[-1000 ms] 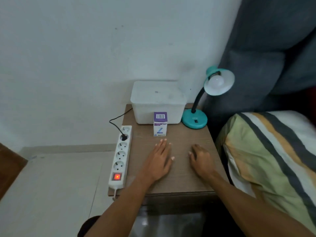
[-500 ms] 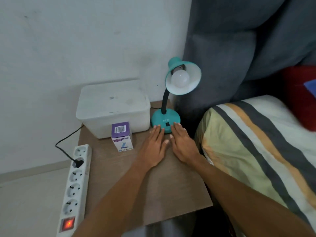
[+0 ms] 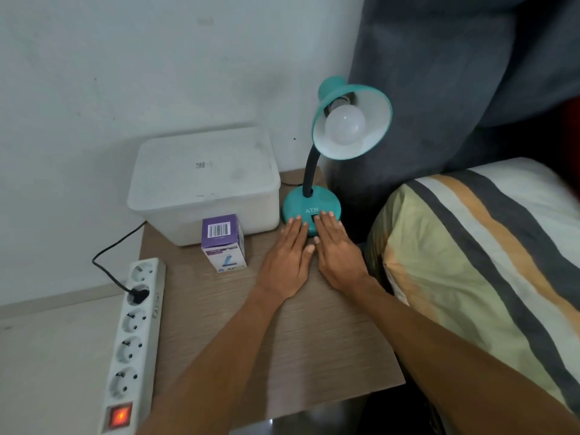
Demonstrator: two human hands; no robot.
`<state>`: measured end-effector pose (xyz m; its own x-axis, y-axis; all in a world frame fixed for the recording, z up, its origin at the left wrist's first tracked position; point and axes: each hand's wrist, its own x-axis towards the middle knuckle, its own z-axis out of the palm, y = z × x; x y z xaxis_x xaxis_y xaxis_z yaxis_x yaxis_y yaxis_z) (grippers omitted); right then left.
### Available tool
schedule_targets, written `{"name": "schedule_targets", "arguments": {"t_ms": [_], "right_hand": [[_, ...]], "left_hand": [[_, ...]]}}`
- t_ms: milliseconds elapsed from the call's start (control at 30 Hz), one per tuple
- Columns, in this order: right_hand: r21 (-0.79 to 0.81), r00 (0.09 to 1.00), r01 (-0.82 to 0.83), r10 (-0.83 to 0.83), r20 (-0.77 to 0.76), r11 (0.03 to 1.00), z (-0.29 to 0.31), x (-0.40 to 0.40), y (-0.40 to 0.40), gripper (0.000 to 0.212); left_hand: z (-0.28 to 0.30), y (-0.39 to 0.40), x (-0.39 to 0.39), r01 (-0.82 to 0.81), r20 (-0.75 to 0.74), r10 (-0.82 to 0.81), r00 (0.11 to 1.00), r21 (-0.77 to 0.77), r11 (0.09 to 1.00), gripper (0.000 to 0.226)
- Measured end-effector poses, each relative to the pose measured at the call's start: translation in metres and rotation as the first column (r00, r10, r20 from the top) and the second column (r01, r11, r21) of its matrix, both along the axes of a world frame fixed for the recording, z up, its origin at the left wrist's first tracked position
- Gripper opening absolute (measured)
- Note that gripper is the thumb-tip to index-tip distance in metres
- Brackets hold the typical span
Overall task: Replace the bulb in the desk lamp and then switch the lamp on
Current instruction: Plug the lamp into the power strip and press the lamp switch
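Both hands lie flat, fingers extended, on the worktop [image 3: 314, 356]: left hand [image 3: 287, 257] and right hand [image 3: 337, 254], fingertips touching the teal desk lamp [image 3: 310, 205] base (lettered "ATN"). Its bulb [image 3: 345, 124] sits unlit in the shade. A purple barcoded box [image 3: 223, 243] stands just left.

Wooden bedside table [image 3: 282, 350], carrying lamp [image 3: 310, 208], white tub [image 3: 204, 183], purple box [image 3: 223, 243], power strip [image 3: 135, 334]
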<state>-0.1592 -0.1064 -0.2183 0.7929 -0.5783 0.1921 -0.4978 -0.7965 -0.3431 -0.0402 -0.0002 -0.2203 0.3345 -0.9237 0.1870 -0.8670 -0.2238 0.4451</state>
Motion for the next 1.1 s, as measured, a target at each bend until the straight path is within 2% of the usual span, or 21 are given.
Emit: {"name": "schedule_targets", "arguments": {"t_ms": [133, 400, 1100], "right_hand": [[0.036, 0.999, 0.026, -0.027, 0.044, 0.999, -0.004, 0.002, 0.000, 0.055], [-0.031, 0.998, 0.026, -0.025, 0.049, 0.999, -0.004, 0.000, 0.001, 0.055], [-0.033, 1.000, -0.001, 0.002, 0.024, 0.999, -0.003, 0.007, -0.011, 0.059]], "left_hand": [[-0.005, -0.001, 0.001, -0.004, -0.040, 0.003, 0.999, -0.006, 1.000, 0.057], [-0.002, 0.000, -0.002, -0.017, -0.051, 0.017, 0.999, -0.008, 1.000, 0.056], [-0.008, -0.004, 0.002, -0.021, -0.012, 0.020, 1.000, -0.074, 0.997, 0.055]]}}
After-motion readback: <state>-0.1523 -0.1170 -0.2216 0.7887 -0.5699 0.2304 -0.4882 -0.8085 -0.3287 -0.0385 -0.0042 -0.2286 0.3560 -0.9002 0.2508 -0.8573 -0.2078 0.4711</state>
